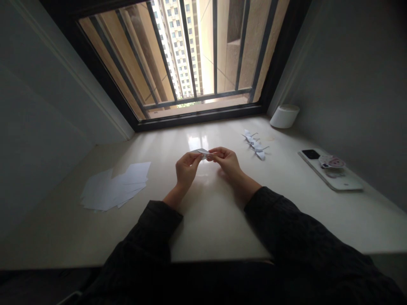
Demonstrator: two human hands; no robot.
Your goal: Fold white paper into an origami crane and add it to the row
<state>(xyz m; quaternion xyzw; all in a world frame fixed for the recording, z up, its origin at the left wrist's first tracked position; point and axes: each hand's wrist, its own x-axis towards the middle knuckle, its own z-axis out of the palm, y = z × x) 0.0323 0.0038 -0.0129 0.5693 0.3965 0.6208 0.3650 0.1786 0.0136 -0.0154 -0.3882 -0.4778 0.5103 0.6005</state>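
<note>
Folded paper was pinched by thumb and fingers of both the left hand and the right hand, fingertips nearly meeting, above the white sill toward its far edge. Dark-sleeved forearms angled inward from the near edge. Paper cranes rested near the far right corner, loose sheets toward the left edge.

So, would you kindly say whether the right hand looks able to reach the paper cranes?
Probably yes: nothing visible stands between the right hand and the paper cranes, though it is pinching the folded paper.
</note>
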